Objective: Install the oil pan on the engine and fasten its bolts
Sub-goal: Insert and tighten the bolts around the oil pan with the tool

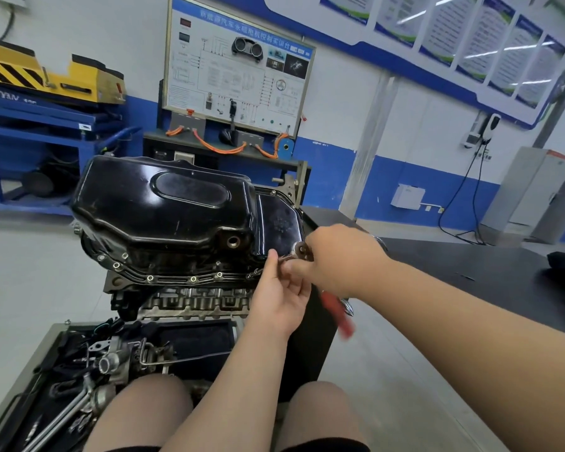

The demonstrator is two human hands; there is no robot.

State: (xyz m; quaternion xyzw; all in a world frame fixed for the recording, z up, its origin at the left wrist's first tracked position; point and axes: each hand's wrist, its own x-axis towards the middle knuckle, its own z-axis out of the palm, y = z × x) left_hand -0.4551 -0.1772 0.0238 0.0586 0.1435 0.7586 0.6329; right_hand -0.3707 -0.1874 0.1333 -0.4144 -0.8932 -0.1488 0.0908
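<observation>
Two bare knees [150, 415] at the bottom edge of the frame, closest to camera. Just above them, lower left: a metal tray [30, 360] full of loose engine parts [111, 363] — tubes, brackets, a pump-like casting, black wiring.

Centre frame: engine [183, 298] sits inverted on a stand. Black oil pan [163, 210] seated on top of it, flange down on the block. Bolts [193, 279] visible along the near flange edge, several heads in a row. Drain hole open on the pan's near side.

Hands meet at the pan's near right corner, centre-right of the frame. Right hand [336, 256] is closed around the head end of a ratchet [302, 251]; red handle [340, 314] sticks out below the hand, motion-blurred. Left hand [281, 301] comes up from below, fingers pinched on the metal shank just under the ratchet head, thumb against the pan's flange corner. Can't tell whether the socket is actually on a bolt; hands cover it.

Right of the engine: dark matte bench top [470, 265], runs off the right edge.

Room: grey floor [20, 272], white walls with a blue band low down. Training board [238, 70] with wiring diagram and orange cables, top centre. Blue stand carrying yellow-and-black equipment [46, 79], upper left. Glossy wall posters [454, 31], upper right. White wall box with black cables hanging, right.
</observation>
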